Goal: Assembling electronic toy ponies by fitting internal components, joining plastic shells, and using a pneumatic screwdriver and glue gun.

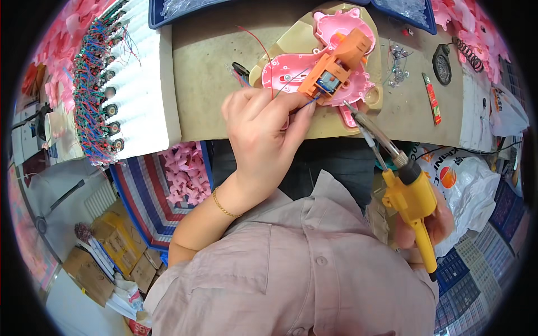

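Observation:
My right hand (434, 221) is wrapped round a yellow soldering iron (412, 199) with a thin feed tube along its barrel. The iron's tip ends just right of an orange plastic housing (339, 61), over the edge of a pink toy shell (288, 70). In that housing a small blue-and-silver part, probably a motor, shows. My left hand (260, 126) is closed in a pinch on a thin blue wire (310, 102) at the housing's near end. A red wire (262, 47) rises from behind those fingers. The pink shell rests in a beige fixture (375, 106) on the table.
On the left, bundled wires with small round speakers (112, 109) line a white foam sheet (148, 84). Blue trays (162, 14) stand at the back. To the right lie loose small parts (398, 64), a black oval piece (441, 64) and a red-yellow packet (431, 98). A striped bin (143, 190) sits below.

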The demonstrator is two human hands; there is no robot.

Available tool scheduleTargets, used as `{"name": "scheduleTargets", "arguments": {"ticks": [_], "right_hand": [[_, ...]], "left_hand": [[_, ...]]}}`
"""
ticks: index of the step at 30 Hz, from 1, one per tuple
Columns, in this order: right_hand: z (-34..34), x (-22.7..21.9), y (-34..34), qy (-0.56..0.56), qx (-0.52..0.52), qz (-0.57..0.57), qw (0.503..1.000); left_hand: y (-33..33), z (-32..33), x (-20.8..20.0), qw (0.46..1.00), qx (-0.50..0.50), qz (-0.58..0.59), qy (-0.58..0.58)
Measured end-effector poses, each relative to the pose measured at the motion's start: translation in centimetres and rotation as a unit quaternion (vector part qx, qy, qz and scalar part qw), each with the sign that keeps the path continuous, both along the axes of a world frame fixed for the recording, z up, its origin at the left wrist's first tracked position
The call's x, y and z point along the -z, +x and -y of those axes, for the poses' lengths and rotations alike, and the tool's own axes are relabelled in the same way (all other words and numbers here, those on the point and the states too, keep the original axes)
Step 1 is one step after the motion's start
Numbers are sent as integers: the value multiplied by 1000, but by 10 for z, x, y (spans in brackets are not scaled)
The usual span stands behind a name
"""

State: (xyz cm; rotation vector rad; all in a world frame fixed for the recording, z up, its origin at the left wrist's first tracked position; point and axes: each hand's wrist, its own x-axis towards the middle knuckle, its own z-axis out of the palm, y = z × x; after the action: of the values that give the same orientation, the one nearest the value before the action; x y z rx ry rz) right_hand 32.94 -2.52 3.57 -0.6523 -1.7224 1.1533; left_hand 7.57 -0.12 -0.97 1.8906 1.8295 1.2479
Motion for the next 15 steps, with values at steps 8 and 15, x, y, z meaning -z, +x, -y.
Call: {"name": "scheduleTargets", "arguments": {"ticks": [8,15], "right_hand": [[9,5,10,55,8,96,994],[-6,8,-1,129,-19,168,977]], "left_hand": [[-6,2,-2,996,4,86,-35],[-6,2,-1,998,18,57,-20]]}}
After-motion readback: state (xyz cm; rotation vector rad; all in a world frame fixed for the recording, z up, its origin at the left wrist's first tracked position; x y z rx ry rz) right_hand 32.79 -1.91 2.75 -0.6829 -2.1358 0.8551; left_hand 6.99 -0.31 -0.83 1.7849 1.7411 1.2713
